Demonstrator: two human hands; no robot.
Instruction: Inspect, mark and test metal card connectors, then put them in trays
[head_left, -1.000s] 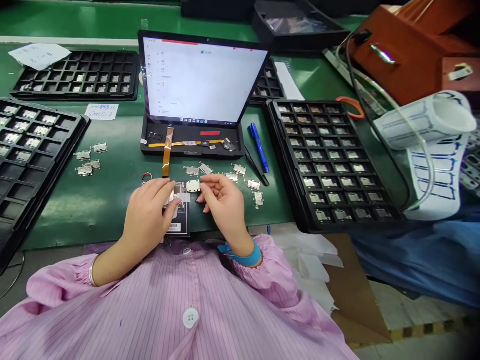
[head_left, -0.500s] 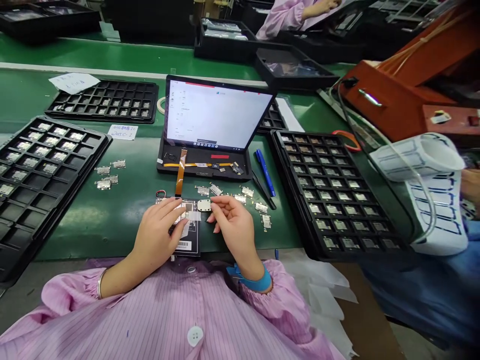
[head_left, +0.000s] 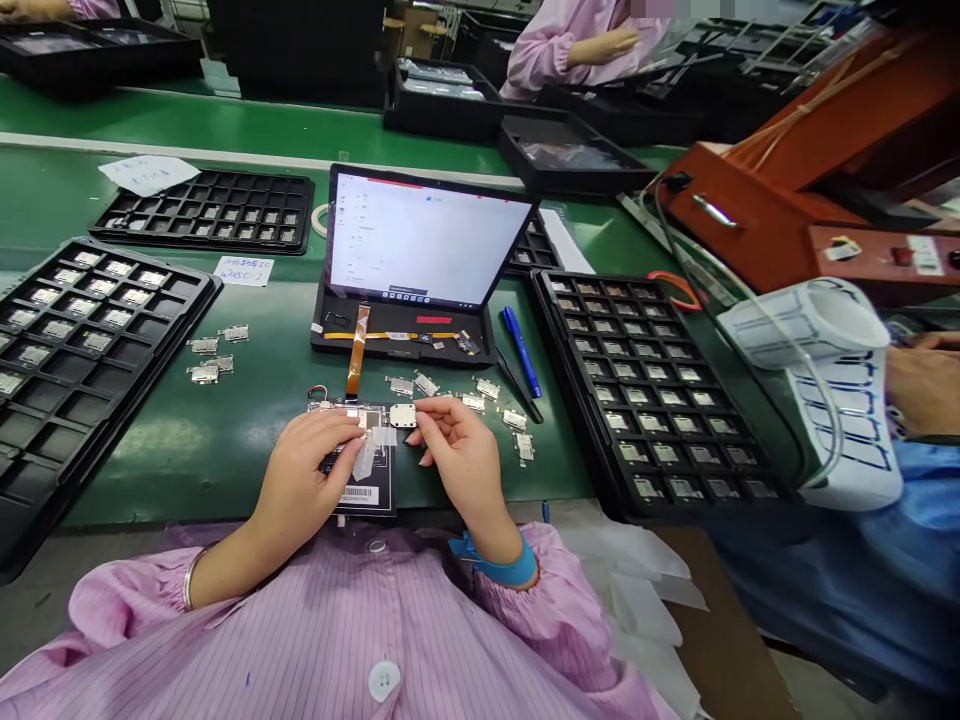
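My left hand [head_left: 311, 455] lies over a black circuit board [head_left: 381, 470] with a barcode label, fingers together and thumb near the fingertips. It holds the board against the bench. A strip of translucent tape [head_left: 365, 458] shows by the thumb. Between thumb and fingers of my right hand [head_left: 459, 445] is a small pale circuit module [head_left: 403, 415] at the board's right edge. An orange flat cable [head_left: 358, 350] runs from the board to a tray carrying a lit tablet screen [head_left: 427, 240]. Several loose modules [head_left: 472, 403] lie beyond my right hand.
Black compartment trays flank me at left [head_left: 97, 380] and right [head_left: 577, 400], holding modules. A blue marker [head_left: 521, 350] and black tweezers [head_left: 519, 385] lie beside the screen. Further right are a label roll [head_left: 817, 320], an orange machine [head_left: 720, 215] and another person's arm [head_left: 926, 390].
The whole view has shifted slightly. My left thumb sits closer to its fingertips, while my right hand still holds the module at the board's edge. The co-worker's hand at the back has moved down.
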